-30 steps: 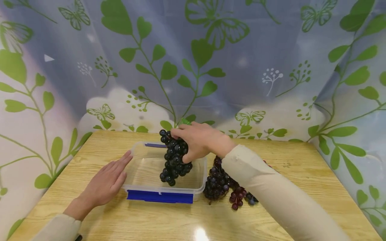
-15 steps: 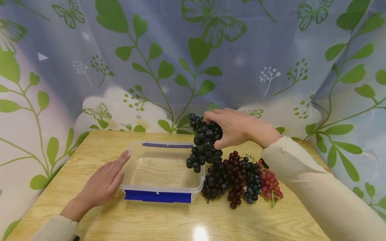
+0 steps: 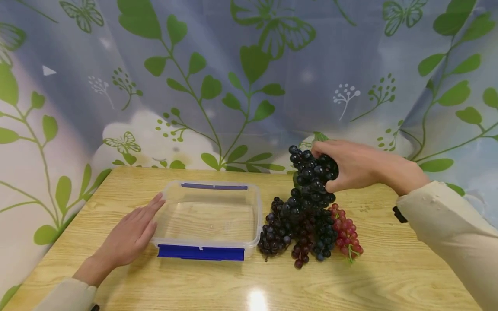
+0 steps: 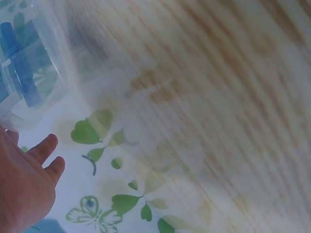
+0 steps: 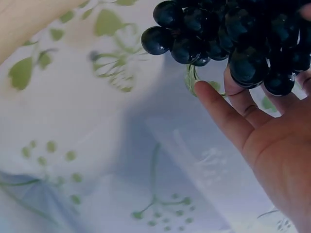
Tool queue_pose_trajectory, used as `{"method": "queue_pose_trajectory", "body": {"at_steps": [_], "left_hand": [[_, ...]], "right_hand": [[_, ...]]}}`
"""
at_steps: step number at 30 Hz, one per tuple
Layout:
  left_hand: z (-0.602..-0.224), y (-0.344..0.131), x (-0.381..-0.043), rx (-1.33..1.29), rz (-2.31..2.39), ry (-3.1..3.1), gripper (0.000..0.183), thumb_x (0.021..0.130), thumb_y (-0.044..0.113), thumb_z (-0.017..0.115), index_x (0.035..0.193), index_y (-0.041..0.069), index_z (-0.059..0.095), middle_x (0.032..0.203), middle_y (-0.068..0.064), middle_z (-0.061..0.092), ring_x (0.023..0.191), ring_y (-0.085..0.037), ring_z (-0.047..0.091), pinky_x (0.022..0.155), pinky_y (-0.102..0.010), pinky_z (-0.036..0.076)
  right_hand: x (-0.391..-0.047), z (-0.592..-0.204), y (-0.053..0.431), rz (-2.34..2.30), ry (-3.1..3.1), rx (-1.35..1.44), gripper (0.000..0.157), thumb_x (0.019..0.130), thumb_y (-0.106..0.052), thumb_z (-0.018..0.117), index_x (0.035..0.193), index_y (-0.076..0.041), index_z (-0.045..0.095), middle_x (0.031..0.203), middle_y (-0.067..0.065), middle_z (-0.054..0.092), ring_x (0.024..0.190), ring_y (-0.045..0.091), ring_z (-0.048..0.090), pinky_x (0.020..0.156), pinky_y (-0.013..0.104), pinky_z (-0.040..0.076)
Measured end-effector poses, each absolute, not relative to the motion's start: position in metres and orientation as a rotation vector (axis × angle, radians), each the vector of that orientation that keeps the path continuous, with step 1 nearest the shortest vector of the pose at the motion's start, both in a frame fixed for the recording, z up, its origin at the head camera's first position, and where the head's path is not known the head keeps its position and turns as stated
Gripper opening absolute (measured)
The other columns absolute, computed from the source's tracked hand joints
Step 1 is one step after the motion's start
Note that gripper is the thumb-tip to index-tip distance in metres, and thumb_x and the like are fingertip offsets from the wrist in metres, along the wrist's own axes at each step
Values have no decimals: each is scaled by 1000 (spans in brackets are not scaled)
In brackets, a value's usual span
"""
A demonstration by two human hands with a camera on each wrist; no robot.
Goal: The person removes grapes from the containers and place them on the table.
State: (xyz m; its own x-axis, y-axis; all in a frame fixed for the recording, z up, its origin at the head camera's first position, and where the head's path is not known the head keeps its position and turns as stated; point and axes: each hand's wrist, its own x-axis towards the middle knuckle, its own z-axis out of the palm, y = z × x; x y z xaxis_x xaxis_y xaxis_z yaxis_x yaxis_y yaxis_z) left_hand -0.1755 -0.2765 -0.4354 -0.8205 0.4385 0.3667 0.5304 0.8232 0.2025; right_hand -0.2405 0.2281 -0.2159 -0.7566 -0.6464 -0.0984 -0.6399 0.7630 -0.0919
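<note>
A bunch of black grapes [image 3: 311, 177] hangs above the other bunches, gripped from its right side by my right hand [image 3: 358, 166]. In the right wrist view the same black grapes [image 5: 248, 43] rest among the curled fingers, with a bit of green leaf [image 5: 192, 80] beneath. My left hand [image 3: 126, 235] lies with straight fingers against the left wall of a clear plastic food container [image 3: 210, 244] with blue clips. That container [image 4: 43, 63] shows only partly in the left wrist view, above the left hand [image 4: 24, 184]. Nothing shows inside it.
Right of the container, several bunches lie side by side on the wooden table [image 3: 186, 285]: dark purple grapes [image 3: 274, 237], reddish-brown grapes [image 3: 301, 250], blue-black grapes [image 3: 324, 237] and red grapes [image 3: 346, 231]. A patterned curtain [image 3: 303, 77] hangs behind the table.
My right hand has carried the black grapes from over the container rightward to above the other bunches. Sleeve and arm have uncovered the red grapes. My left hand stays at the container.
</note>
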Motion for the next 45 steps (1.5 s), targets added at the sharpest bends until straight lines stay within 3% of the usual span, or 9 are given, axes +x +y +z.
{"method": "queue_pose_trajectory", "body": {"at_steps": [8,23,34,45], "left_hand": [[-435,-277,-177,-744,-416,-2689,54,101,14,42,152,9,26,157,-7,21,127,-36,42,101,-53,31],[-439,-276,-176,-739,-419,-2689,51,102,16,40,151,8,28,157,-7,22,126,-35,43,100,-54,32],[-437,-276,-177,-735,-424,-2695,51,102,16,40,152,9,28,157,-6,21,126,-36,43,100,-54,32],[-437,-277,-175,-719,-428,-2712,52,103,17,39,152,10,26,157,-6,20,126,-36,43,100,-55,32]], "right_hand": [[-230,-230,275,-68,2877,-975,53,72,-24,74,118,-18,49,116,3,58,101,22,56,79,43,47],[-212,-273,345,-244,2806,-843,56,72,-24,77,120,-18,48,120,4,53,109,28,53,79,46,47],[-211,-319,374,-328,2756,-805,60,71,-24,79,122,-16,48,119,6,51,111,34,50,79,49,46],[-219,-336,387,-337,2750,-809,63,70,-20,80,122,-14,45,119,8,50,110,35,50,79,49,47]]}}
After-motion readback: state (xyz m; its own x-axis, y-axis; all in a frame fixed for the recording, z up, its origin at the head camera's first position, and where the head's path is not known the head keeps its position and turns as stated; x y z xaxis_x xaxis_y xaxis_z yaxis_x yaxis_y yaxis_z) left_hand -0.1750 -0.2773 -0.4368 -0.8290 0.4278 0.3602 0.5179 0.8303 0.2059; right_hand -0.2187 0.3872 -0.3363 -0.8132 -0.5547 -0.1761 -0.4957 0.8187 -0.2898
